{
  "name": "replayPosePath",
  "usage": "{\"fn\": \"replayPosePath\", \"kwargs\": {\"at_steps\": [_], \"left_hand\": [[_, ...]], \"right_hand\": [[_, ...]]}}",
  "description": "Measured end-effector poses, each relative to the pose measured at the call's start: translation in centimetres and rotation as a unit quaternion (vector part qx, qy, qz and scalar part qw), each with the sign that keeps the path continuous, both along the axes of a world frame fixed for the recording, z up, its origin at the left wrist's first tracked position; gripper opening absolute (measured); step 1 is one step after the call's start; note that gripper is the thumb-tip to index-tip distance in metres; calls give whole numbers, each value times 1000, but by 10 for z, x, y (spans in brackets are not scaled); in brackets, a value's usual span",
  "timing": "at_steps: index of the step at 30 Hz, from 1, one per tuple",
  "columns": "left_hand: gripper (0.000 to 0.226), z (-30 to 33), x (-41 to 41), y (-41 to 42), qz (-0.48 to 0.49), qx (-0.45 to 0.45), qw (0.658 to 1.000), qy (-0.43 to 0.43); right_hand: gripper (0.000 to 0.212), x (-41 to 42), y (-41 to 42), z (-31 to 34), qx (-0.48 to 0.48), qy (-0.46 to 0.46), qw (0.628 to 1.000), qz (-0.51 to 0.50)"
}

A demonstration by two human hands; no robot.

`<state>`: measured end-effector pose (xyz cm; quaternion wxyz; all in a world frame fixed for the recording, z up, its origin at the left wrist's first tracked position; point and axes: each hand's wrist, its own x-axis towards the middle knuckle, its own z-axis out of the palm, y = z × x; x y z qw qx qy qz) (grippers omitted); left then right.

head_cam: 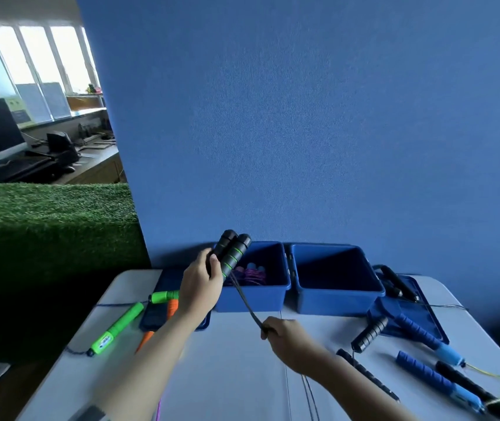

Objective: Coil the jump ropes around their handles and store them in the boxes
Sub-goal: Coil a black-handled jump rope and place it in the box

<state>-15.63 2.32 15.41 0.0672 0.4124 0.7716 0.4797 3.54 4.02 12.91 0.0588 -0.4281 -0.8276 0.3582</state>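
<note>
1. Left hand is wrapped around both black handles, held up just ahead of the left blue box.
2. Right hand pinches the rope, which runs taut up to those handles.

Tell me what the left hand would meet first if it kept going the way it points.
Probably the near-left blue box holding a purple rope; the left hand, gripping the paired black handles, points up and away toward it. Depth is uncertain.
</note>
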Motion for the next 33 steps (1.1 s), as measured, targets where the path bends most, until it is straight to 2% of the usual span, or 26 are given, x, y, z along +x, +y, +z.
{"fn": "replayPosePath", "kwargs": {"at_steps": [4, 8, 12, 18, 20, 22, 24, 25, 28, 30, 33], "left_hand": [[35, -6, 3, 3, 14, -34, 999, 13], [36, -7, 7, 4, 23, -41, 999, 26], [35, -8, 12, 3, 31, -45, 998, 38], [32, -15, 19, 10, 55, -58, 994, 75], [40, -21, 20, 9, 43, -45, 992, 114], [55, -25, 17, 8, 43, -28, 989, 142], [72, -23, 13, 8, 52, -20, 990, 132], [80, -22, 11, 9, 53, -17, 991, 123], [85, -16, 10, 8, 47, -16, 991, 122], [74, -14, 11, 5, 28, -48, 987, 149], [50, -25, 10, 0, -46, -79, 967, 236]], "right_hand": [[19, -1, -5, 3, 69, 15, 997, 14], [24, 0, 0, 3, 122, 38, 992, 23], [23, 2, 9, 1, 22, 83, 996, -20], [22, -5, -8, 13, 42, 40, 997, 50], [22, -4, -16, 23, -3, 56, 996, 75], [17, 0, -18, 29, -102, 85, 988, 76], [17, 5, -21, 30, -200, 126, 971, 43], [19, 6, -24, 29, -207, 131, 969, 29], [20, 8, -33, 21, -83, 78, 993, 41], [22, 9, -32, 25, 7, 53, 997, 56], [20, 11, -14, 50, 92, 58, 993, 51]]}}
